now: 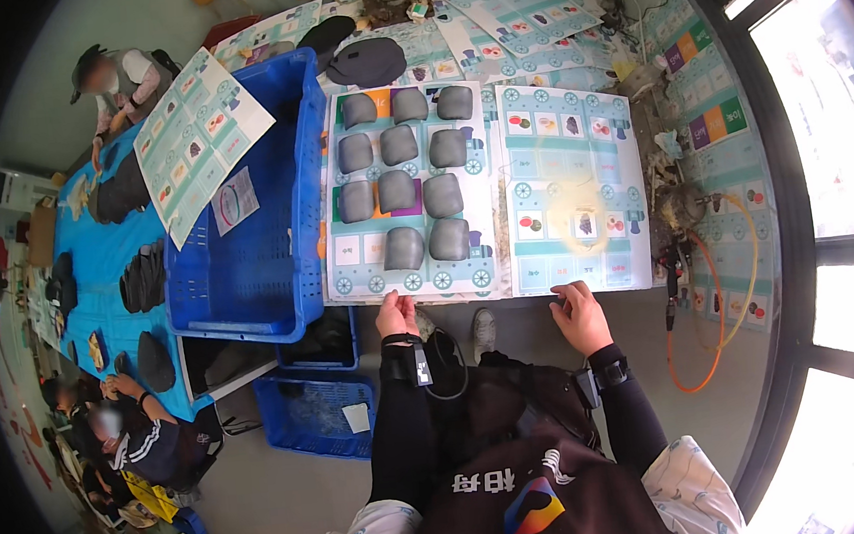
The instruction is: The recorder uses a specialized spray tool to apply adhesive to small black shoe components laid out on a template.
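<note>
Left hand curled at the surface's near edge, grip I can't tell; right hand loosely spread beside it | 11 grey pads on the left sheet, rowed up, apparently to avoid overlap

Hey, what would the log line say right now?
Left hand: at edge of rectangular white printed sheet | rounded gray pieces: in rows on it | right hand: at edge of neighbouring rectangular teal printed sheet
</note>
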